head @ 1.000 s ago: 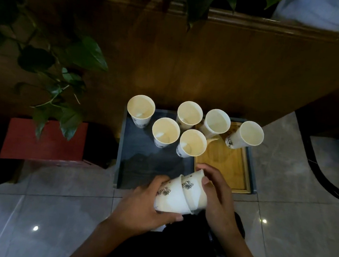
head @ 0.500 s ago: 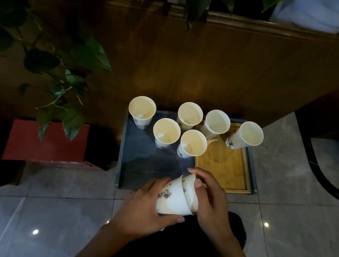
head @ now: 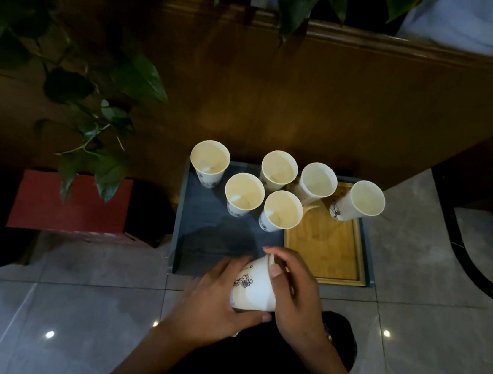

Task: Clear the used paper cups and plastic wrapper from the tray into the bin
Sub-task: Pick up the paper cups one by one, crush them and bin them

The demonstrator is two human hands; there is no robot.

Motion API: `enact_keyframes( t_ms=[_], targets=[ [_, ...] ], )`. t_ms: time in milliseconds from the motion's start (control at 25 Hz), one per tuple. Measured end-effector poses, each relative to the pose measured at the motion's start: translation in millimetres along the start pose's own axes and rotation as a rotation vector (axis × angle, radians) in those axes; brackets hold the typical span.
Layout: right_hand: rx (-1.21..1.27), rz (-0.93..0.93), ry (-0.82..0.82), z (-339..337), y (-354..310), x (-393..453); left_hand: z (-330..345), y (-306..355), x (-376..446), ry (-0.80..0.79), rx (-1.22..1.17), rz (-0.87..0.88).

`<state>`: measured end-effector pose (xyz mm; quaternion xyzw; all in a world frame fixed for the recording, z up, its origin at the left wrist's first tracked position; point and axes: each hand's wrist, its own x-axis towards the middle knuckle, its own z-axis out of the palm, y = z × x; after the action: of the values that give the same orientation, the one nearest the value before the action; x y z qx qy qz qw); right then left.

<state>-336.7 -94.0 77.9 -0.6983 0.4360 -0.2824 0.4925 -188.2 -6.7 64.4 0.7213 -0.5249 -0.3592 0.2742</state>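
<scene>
Change: second cup now pushed fully into the first; only one nested stack (head: 253, 287) shows.
Head view, cups: six cups (head: 244, 195) upright on the far tray (head: 203, 228); no wrapper or bin visible.
Handling: light, thin, crushable paper; hold the wall gently.
Left hand (head: 212, 304): fingers wrapped under the stack.
Right hand (head: 294, 295): fingers curled over its rim, closed on it.
</scene>
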Motion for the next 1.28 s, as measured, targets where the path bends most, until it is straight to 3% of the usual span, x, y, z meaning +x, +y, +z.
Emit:
enact_keyframes(
  t_ms=[280, 400, 760, 920, 1040, 1120, 1280],
  targets=[
    [-0.002, -0.013, -0.149, -8.2, 1.8, 5.8, 6.9, -8.8, 7.9, 0.026, 0.011, 0.015],
    [-0.012, 0.039, -0.163, -9.8, 4.1, 5.7, 11.0, -11.0, 11.7, 0.063, 0.076, 0.072],
    [-0.191, -0.033, -0.177, -8.3, 17.0, 13.2, 22.9, -19.7, 27.8, 0.166, 0.176, 0.137],
    [-0.549, -0.02, -0.231, 4.1, 20.5, 23.0, 36.4, -29.0, 40.0, 0.127, 0.077, 0.062],
    [-0.801, -0.089, -0.268, 22.9, 23.4, 36.9, 42.1, -40.5, 48.4, 0.087, -0.14, -0.059],
    [-0.884, -0.094, -0.298, 34.8, 28.3, 44.4, 43.7, -49.7, 53.8, 0.078, -0.244, -0.133],
    [-0.96, -0.13, -0.281, 54.4, 42.9, 48.0, 51.8, -62.6, 63.7, 0.047, -0.211, -0.257]
  ],
)
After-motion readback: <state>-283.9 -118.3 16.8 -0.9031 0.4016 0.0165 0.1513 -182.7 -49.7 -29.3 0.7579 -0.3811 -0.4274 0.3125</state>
